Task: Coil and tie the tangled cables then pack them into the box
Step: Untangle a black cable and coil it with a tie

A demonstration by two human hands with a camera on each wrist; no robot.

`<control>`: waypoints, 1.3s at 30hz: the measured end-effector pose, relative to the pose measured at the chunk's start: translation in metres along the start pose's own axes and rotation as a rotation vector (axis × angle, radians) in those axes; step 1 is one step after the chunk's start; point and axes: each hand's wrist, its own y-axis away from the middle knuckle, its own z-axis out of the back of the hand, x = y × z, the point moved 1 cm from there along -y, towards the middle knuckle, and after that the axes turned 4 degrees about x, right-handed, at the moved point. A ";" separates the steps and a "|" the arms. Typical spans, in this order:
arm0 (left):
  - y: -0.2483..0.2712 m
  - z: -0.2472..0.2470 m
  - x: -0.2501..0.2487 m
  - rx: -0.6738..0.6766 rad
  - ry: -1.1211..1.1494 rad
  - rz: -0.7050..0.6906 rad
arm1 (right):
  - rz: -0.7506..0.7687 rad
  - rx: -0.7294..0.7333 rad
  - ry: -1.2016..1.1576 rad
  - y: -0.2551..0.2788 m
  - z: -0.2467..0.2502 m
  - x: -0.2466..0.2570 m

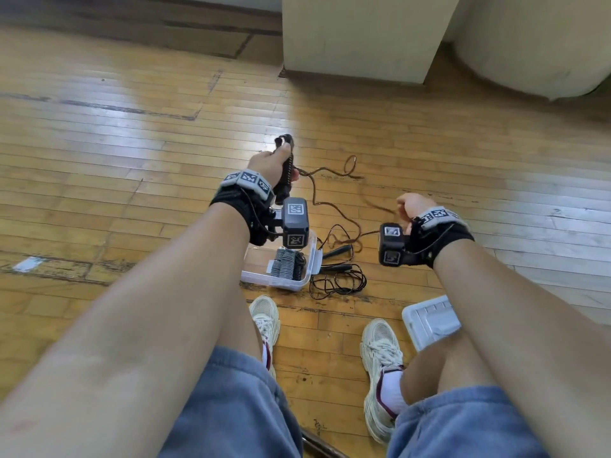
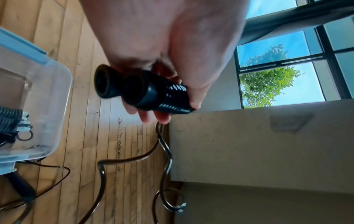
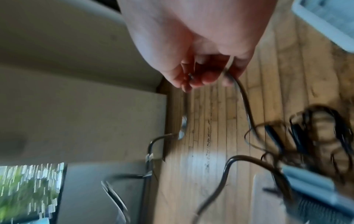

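My left hand (image 1: 272, 160) is raised over the floor and grips two black ribbed handles (image 1: 287, 171) side by side; the left wrist view shows my fingers curled round those handles (image 2: 147, 92). A thin brown cable (image 1: 330, 203) runs from the handles in loose bends across the floor to my right hand (image 1: 410, 206). The blurred right wrist view shows my right hand (image 3: 201, 45) with its fingers curled round that cable (image 3: 247, 106). A clear plastic box (image 1: 252, 276) stands open on the floor below my left wrist, with grey and black coiled cables (image 1: 286, 263) inside.
A tangle of thin black cable with black handles (image 1: 340, 279) lies on the wood floor right of the box. The box's white lid (image 1: 429, 320) lies near my right shoe. A pale pillar (image 1: 360, 38) rises at the back.
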 end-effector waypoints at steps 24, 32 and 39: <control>0.026 -0.031 0.004 0.240 -0.666 -0.318 | 0.391 0.378 0.138 0.069 -0.071 0.055; 0.018 -0.039 0.006 0.099 -0.677 -0.417 | 0.330 0.359 0.018 0.077 -0.069 0.059; 0.024 -0.045 -0.010 0.281 -0.366 -0.230 | 0.287 0.366 -0.252 0.084 -0.053 0.067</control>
